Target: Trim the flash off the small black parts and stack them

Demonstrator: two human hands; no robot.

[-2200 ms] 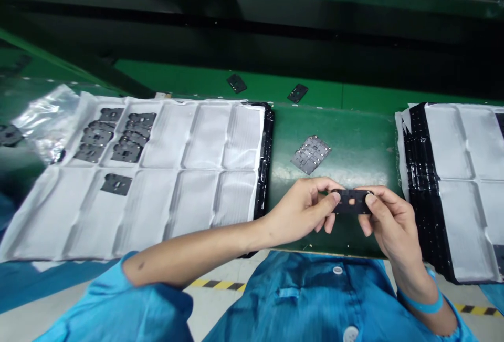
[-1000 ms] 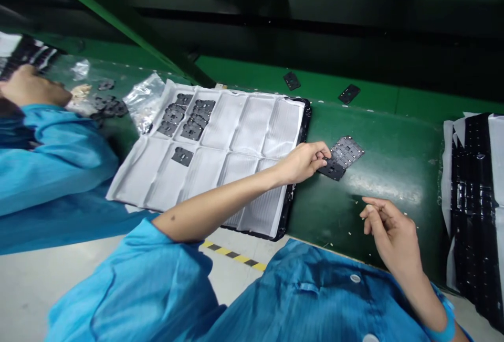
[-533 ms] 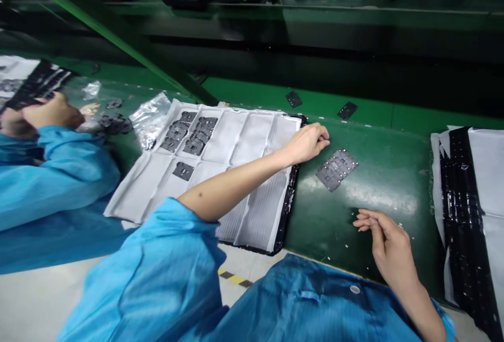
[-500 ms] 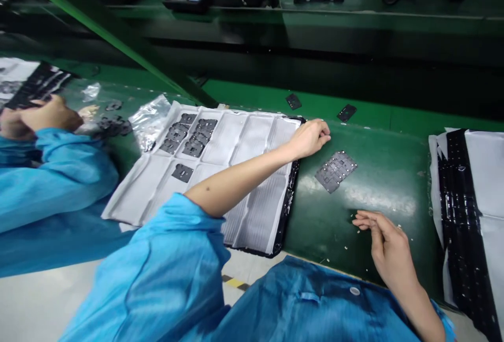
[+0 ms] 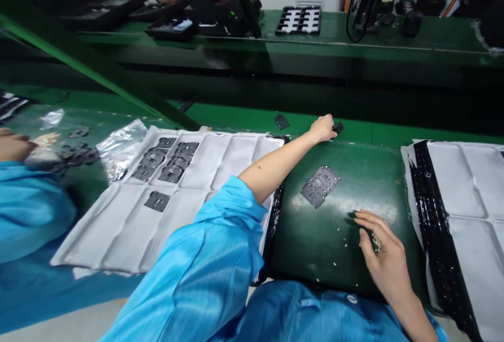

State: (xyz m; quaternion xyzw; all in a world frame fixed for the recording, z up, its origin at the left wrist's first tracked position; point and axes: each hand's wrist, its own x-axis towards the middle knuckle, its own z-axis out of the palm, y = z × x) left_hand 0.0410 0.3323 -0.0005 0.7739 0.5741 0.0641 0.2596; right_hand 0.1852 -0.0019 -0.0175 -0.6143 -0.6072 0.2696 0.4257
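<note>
My left hand (image 5: 323, 127) is stretched out to the far edge of the green bench, its fingers closed at the edge of a small black plate (image 5: 337, 128). The hand partly covers that plate. Another black plate (image 5: 281, 121) lies to its left. Nearer to me, a cluster of overlapping dark grey plates (image 5: 319, 187) rests on the bench. My right hand (image 5: 384, 252) hovers at the near right with thumb and fingers apart and curved. Tiny pale bits (image 5: 377, 242) show between its thumb and fingers; whether they lie in the hand or on the bench I cannot tell.
Left of the bench space, a white compartment tray (image 5: 220, 163) holds several dark plates (image 5: 177, 162). Another white tray (image 5: 464, 174) with a black edge stands right. A clear plastic bag (image 5: 122, 147) and a co-worker's hand (image 5: 16, 145) are at left. A green post (image 5: 98, 74) slants across.
My left hand has moved farther out and to the right, reaching the black plate at the back. The right hand's fingers have spread a little. The view has tilted up and shifted right.
</note>
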